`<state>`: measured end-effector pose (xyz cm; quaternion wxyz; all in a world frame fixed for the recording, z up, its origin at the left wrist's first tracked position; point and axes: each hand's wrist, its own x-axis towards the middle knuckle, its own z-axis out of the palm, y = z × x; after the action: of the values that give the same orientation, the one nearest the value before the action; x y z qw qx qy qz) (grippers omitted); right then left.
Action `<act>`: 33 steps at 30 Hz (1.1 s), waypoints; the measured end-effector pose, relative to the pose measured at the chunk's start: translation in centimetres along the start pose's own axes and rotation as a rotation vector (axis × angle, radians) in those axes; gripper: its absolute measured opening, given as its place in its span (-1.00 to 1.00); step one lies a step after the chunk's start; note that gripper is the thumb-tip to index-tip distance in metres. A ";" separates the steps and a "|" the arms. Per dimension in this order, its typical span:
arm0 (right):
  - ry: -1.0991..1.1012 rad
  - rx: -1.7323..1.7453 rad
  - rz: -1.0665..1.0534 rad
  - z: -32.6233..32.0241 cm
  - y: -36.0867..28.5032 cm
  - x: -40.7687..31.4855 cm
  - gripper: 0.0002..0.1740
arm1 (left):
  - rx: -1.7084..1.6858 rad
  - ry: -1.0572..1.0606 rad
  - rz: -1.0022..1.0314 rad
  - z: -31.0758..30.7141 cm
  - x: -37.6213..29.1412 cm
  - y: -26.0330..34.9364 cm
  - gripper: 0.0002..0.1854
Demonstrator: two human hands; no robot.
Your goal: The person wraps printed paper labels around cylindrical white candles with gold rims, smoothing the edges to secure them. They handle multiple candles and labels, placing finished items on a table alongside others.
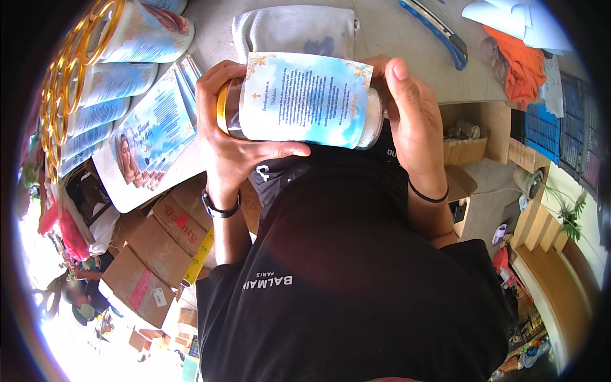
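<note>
A clear glass candle jar (373, 125) with a gold rim lies sideways between my hands. My left hand (224, 119) grips it around the gold-rimmed end, thumb along the near side. A blue-and-white printed label (305, 100) with lines of writing covers its upward side; the label's far right corner stands out past the glass. At the jar's base end is my right hand (413, 114), its thumb raised off the label and its fingers partly hidden behind the jar. Just beyond the jar, a folded grey cloth (291, 28) with a dark stain rests on the table.
Several labelled gold-rimmed jars (138, 36) lie stacked at left, beside a pile of printed labels (152, 138). A blue utility knife (437, 33) and an orange cloth (515, 67) are at the far right. Cardboard boxes (148, 258) stand below left; another person (86, 296) is beyond.
</note>
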<state>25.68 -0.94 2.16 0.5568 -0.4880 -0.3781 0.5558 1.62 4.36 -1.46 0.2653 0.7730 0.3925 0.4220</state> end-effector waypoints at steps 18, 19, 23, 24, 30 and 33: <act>-0.144 -0.138 -0.032 0.6 0.7 -0.3 -0.42 | -0.259 0.195 -0.230 3.1 -0.9 2.8 0.35; -0.140 -0.130 -0.014 0.7 0.6 -0.4 -0.43 | -0.248 0.174 -0.226 3.0 -0.8 2.8 0.34; -0.125 -0.148 -0.046 0.9 0.7 -0.4 -0.51 | -0.415 0.151 -0.249 2.2 -0.7 2.2 0.26; -0.120 -0.207 -0.142 0.9 0.6 -0.3 -0.55 | -0.557 0.151 -0.256 1.8 -0.9 2.2 0.18; -0.191 -0.619 -0.626 0.3 -0.8 -0.4 -0.74 | -0.365 0.025 -0.186 0.3 -0.5 1.2 -0.36; -0.281 -0.699 -0.653 0.6 -1.5 -2.6 -0.72 | -0.369 -0.028 -0.304 0.0 -0.1 1.4 -0.37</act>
<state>25.19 -3.29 4.07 0.4486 -0.4220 -0.7461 0.2530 2.14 3.50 -0.45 0.4679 0.6491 0.4171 0.4310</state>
